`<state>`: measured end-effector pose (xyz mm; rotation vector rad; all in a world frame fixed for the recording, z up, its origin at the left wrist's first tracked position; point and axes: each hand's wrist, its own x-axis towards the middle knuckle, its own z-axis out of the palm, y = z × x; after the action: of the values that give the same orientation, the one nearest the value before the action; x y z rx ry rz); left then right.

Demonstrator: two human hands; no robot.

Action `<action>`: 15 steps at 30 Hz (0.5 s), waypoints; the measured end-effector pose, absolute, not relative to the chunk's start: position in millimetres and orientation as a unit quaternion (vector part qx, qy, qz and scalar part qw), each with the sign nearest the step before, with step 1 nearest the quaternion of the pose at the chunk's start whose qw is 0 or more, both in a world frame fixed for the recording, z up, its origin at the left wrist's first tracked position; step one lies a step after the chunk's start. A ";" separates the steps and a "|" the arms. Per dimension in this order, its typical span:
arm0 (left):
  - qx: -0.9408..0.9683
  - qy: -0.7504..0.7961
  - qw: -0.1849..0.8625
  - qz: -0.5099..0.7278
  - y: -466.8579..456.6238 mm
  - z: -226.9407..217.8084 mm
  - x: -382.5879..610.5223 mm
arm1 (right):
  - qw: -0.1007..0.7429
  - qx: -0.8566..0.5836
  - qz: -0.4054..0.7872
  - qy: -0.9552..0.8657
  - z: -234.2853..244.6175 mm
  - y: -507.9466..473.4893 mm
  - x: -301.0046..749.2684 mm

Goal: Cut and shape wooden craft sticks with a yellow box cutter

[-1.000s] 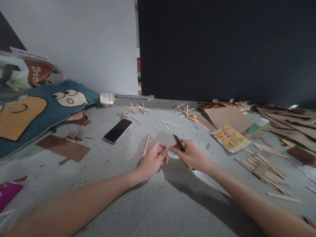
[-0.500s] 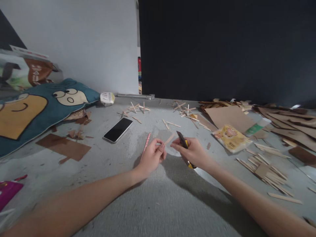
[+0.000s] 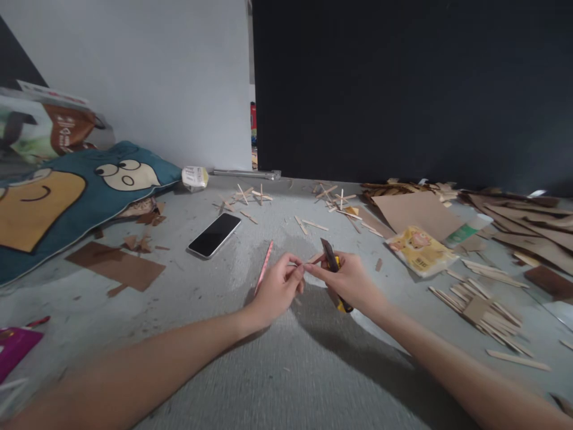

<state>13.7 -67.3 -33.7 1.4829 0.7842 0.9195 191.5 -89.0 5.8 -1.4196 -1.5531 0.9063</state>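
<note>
In the middle of the table, the fingertips of my left hand (image 3: 280, 286) and my right hand (image 3: 351, 278) meet in a pinch. Between them is a thin wooden craft stick (image 3: 316, 258), mostly hidden by the fingers. A yellow and black utility knife (image 3: 331, 257) is also kept in my right hand, its dark tip pointing up and away from me. Just beyond my left hand lies a red and white patterned pencil (image 3: 264, 266), its near end covered by the hand.
A phone (image 3: 215, 235) lies to the left, near brown cardboard (image 3: 119, 266) and a blue cushion (image 3: 111, 185). Crossed sticks (image 3: 262, 195) stand farther back. At right are a yellow packet (image 3: 421, 249), a glue bottle (image 3: 468, 230), loose sticks (image 3: 492, 322) and cardboard sheets (image 3: 532, 233).
My right fingertips have moved left onto the craft stick and now touch my left fingertips. The stick shows less between the hands. The knife has stayed in my right hand.
</note>
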 end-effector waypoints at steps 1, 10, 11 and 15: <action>0.645 0.338 0.564 0.390 -67.8 -33.9 13.2 | 0.414 -0.564 0.366 -0.613 6.0 -89.8 190.5; 0.665 0.335 0.539 0.393 -69.0 -32.4 12.7 | 0.447 -0.571 0.371 -0.580 -3.8 -90.4 186.2; 0.664 0.335 0.541 0.393 -69.2 -32.3 12.7 | 0.445 -0.578 0.378 -0.570 -4.6 -90.1 186.0; 0.658 0.342 0.543 0.394 -70.1 -31.5 12.7 | 0.441 -0.580 0.395 -0.560 -4.6 -89.9 185.6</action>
<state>12.7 -70.1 -31.5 1.5618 0.8122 0.9344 185.6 -89.9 -4.6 -1.4395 -1.3903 0.9811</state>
